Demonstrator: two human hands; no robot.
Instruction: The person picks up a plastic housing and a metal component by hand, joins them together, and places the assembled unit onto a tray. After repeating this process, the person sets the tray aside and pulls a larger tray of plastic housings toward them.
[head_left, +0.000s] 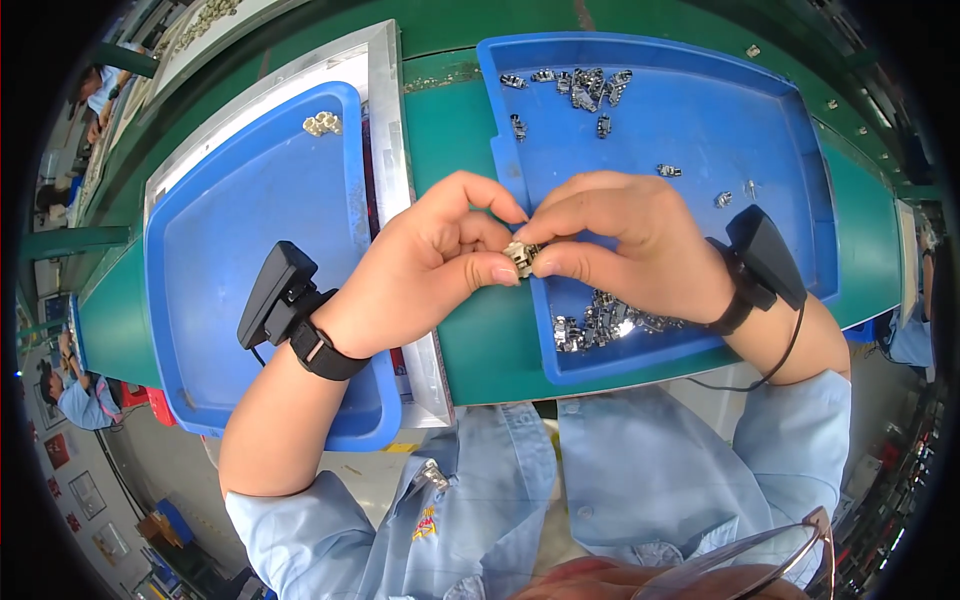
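Both my hands meet over the gap between two blue trays, pinching one small cream-coloured part with dark bits in it. My left hand grips its left side between thumb and fingers. My right hand closes on its right side with thumb and forefinger. The fingertips hide part of it. In the right blue tray lie small shiny metal parts: a cluster at the far side and a heap near me, partly under my right hand. Several cream parts sit in the far corner of the left blue tray.
The trays rest on a green workbench; a metal-edged frame lies under the left one. A black device is strapped to my left wrist, another with a cable to my right. Other people sit at the far left.
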